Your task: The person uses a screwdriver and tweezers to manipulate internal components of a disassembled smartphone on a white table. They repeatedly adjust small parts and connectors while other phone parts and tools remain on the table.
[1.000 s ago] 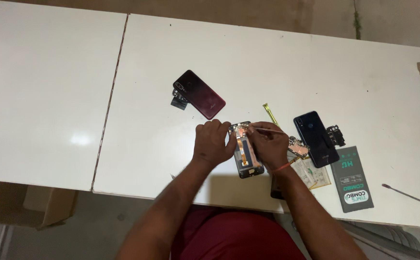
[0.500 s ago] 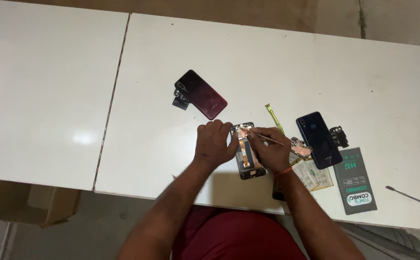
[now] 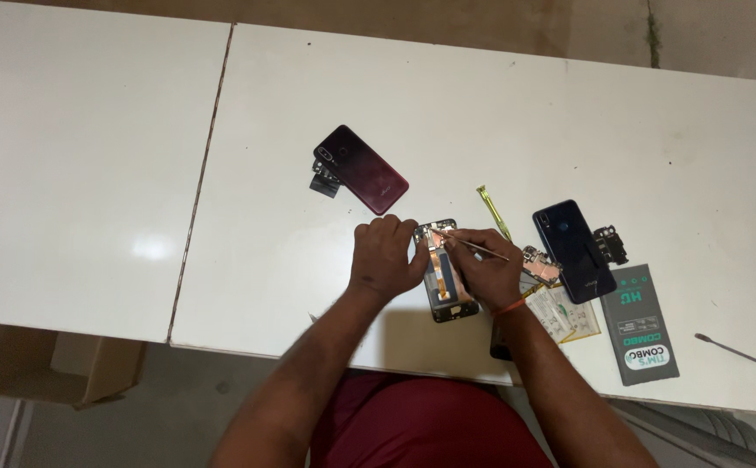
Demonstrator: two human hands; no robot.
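An opened phone frame with exposed insides lies on the white table in front of me. My left hand rests on its left edge and holds it down. My right hand grips a thin metal tool, with the tip at the upper part of the frame. Part of the frame is hidden under both hands.
A dark red phone back cover and a small black part lie further back. A dark blue back cover, a circuit board, a yellow-green strip, a grey packet and a thin metal rod sit to the right.
The hands stay on the phone frame; the tool tip in my right hand has shifted slightly along the top of the frame. Nothing else on the table moved.
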